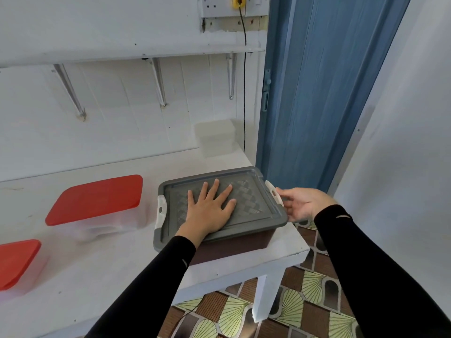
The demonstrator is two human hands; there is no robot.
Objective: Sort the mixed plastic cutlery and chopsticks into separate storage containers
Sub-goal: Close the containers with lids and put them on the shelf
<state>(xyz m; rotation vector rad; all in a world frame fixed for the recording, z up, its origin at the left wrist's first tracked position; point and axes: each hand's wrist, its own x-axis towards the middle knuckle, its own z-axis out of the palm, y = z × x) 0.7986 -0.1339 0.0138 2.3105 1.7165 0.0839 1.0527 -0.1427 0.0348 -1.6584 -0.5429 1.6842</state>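
A dark storage box with a grey woven-pattern lid (253, 206) stands at the right end of the white table (122, 276). My left hand (210, 206) lies flat on the lid with fingers spread. My right hand (301, 203) reaches the box's right side, fingers touching the white latch (273, 191) there. A second white latch (161, 211) sits on the lid's left side. Two clear containers with red lids stand to the left, one (97, 198) mid-table and one (17, 262) at the frame's left edge. No cutlery or chopsticks are visible.
A pale translucent container (216, 137) sits at the back against the wall. A black cable (244, 93) hangs from a wall socket. A blue door (317, 93) stands right of the table. The patterned floor (305, 301) shows past the table's right edge.
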